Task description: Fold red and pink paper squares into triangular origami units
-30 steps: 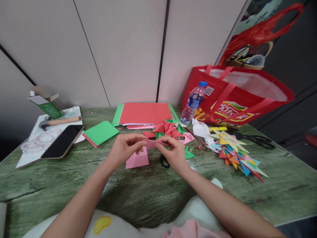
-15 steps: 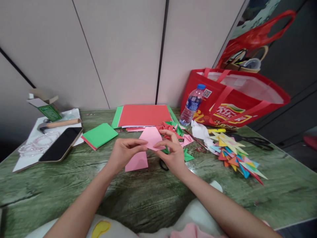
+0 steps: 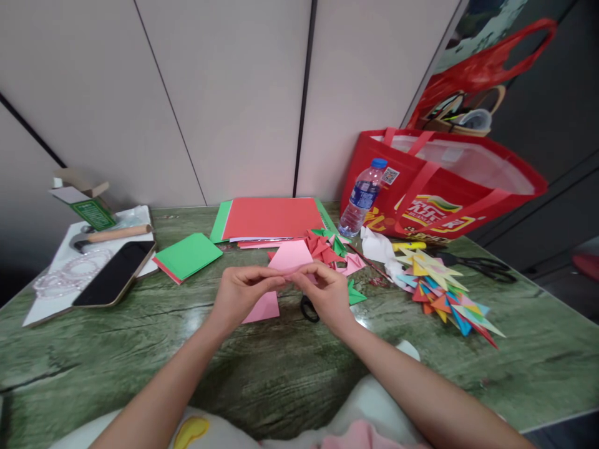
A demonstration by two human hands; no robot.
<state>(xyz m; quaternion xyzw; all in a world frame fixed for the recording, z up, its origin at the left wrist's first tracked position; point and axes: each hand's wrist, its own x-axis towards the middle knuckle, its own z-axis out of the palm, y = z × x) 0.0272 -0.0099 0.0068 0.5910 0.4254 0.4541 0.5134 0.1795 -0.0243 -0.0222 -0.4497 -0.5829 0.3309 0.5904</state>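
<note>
Between my hands, above the table, is a piece of pink paper point(image 3: 291, 252) with slanted folded sides. My left hand point(image 3: 246, 288) pinches its near edge from the left, thumb and forefinger closed. From the right, my right hand point(image 3: 324, 292) pinches the same edge, and the fingertips of both hands almost meet. Below my left hand another pink sheet point(image 3: 262, 308) lies on the table, partly hidden by the fingers. Black scissor-like handle loops point(image 3: 309, 309) show beside my right hand. Folded red and green paper pieces point(image 3: 324, 246) lie just behind it.
Red and green paper sheets point(image 3: 276, 218) lie at the back, with a smaller green stack point(image 3: 188, 257) to the left. A phone point(image 3: 116, 274) and a hammer point(image 3: 116, 233) rest at far left. On the right are a water bottle point(image 3: 361, 198), a red bag point(image 3: 421, 193) and colourful folded paper point(image 3: 452, 296).
My right fingers have moved from the paper's right side down to its near edge, closing into a pinch beside my left fingertips. The paper's near edge looks bent now.
</note>
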